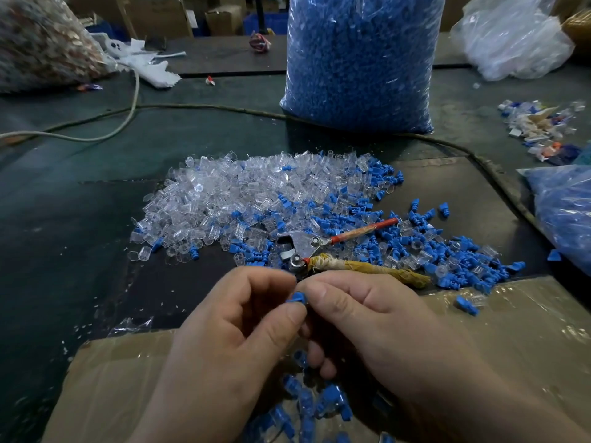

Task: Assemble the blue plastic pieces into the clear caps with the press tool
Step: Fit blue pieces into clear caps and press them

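Observation:
My left hand [236,318] and my right hand [367,314] meet at the fingertips over a cardboard box, both pinching one small blue plastic piece [297,297]. Whether a clear cap sits on it is hidden by the fingers. Just beyond my fingers lies the press tool [307,247], a metal plier-like head with one red handle and one handle wrapped in yellowed cloth. A heap of clear caps [243,196] lies behind it, with loose blue pieces [415,244] scattered to the right. Assembled blue-and-clear parts [316,401] lie in the box below my hands.
A tall clear bag of blue pieces [361,59] stands at the back centre. A cable [204,107] runs across the dark table. Another bag with blue parts [566,212] lies at the right edge, a scrap pile [543,126] behind it. The cardboard box rim [511,302] is near me.

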Tool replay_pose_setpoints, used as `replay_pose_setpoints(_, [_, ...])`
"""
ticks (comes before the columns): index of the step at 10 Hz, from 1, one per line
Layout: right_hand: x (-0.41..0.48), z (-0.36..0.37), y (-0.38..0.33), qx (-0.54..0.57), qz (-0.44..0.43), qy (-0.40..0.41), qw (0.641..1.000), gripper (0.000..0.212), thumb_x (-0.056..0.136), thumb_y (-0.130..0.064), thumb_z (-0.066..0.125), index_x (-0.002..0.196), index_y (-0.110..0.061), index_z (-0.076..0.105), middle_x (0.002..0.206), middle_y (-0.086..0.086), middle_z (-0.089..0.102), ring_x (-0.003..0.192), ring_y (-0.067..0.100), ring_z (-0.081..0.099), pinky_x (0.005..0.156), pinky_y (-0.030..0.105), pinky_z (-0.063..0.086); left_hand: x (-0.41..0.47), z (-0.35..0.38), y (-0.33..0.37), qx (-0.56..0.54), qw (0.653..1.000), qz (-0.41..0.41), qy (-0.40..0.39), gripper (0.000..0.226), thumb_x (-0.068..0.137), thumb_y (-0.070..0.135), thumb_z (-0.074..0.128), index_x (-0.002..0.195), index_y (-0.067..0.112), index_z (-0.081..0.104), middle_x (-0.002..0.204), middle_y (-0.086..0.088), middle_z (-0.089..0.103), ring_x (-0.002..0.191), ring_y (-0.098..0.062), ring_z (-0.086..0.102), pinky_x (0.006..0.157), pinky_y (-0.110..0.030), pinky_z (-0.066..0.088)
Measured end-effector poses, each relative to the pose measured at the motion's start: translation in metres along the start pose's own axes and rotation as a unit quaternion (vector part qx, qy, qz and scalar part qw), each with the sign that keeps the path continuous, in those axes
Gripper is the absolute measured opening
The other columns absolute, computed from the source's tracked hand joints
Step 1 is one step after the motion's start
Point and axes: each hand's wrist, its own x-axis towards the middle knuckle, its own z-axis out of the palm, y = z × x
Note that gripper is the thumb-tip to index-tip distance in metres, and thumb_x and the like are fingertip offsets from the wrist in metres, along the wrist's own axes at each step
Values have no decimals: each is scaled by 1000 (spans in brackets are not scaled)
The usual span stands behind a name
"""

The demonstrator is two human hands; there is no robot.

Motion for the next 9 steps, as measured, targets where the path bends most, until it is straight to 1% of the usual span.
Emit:
replay_pose_setpoints(1, [-2,1,-2,-169,-60,56,982,33,89,-61,44,91,-35,64,79,-11,67,72,3,62,64,27,53,1,-4,-4,-24,999,-29,-15,40,62,63,74,93,38,73,79,-1,75,71,-15,70,68,-38,55])
replay_pose_setpoints(2, [-3,1,-4,-224,-99,85,966,34,85,-64,41,91,-37,61,86,-18,63,81,0,59,68,23,48,2,-6,-5,-63,995,-62,-37,54,56,73,79,90,32,74,76,-5,73,67,-17,67,64,-37,52])
replay_pose_setpoints(3, [-2,1,-1,-260,-131,117,949,26,88,-61,44,98,-40,56,94,-22,61,89,-2,57,69,21,47,2,-2,-3,-91,992,-76,-34,34,63,54,78,87,30,72,71,-9,70,59,-19,65,56,-29,53])
replay_pose_setpoints(4, [-1,2,1,-269,-192,120,936,11,96,-43,49,100,-37,58,94,-20,61,95,3,58,73,21,47,1,2,0,-134,985,-104,-44,24,67,48,73,81,29,69,67,-17,69,56,-25,66,50,-28,53])
replay_pose_setpoints(5, [-2,3,1,-279,-232,108,925,9,93,-33,56,101,-32,61,94,-19,60,95,4,59,76,19,46,2,3,3,-175,977,-123,-25,23,67,40,83,78,24,71,62,-20,66,52,-28,63,49,-32,53])
replay_pose_setpoints(6, [-2,4,3,-298,-248,111,915,12,92,-31,60,103,-33,59,97,-20,58,96,3,57,76,22,47,6,2,5,-200,971,-134,-5,29,52,36,83,74,21,73,59,-18,64,49,-24,62,44,-29,51])
replay_pose_setpoints(7, [0,5,3,-311,-270,126,902,11,91,-23,62,102,-26,60,98,-18,57,92,3,56,76,24,47,7,4,4,-239,958,-153,-31,33,42,13,93,70,17,75,59,-16,64,46,-21,62,40,-25,50])
replay_pose_setpoints(8, [1,2,2,-363,-306,131,870,14,91,-21,59,105,-23,60,106,-16,58,102,6,54,85,26,46,7,2,8,-277,943,-183,-34,26,51,-9,82,63,12,74,56,-17,61,41,-19,60,35,-24,47])
replay_pose_setpoints(9, [7,-9,7,-521,-230,193,799,46,89,-41,53,133,-26,52,137,-8,52,137,19,37,113,35,30,10,1,14,-320,926,-198,-19,20,43,2,74,60,11,73,54,-19,58,39,-20,57,33,-24,46])
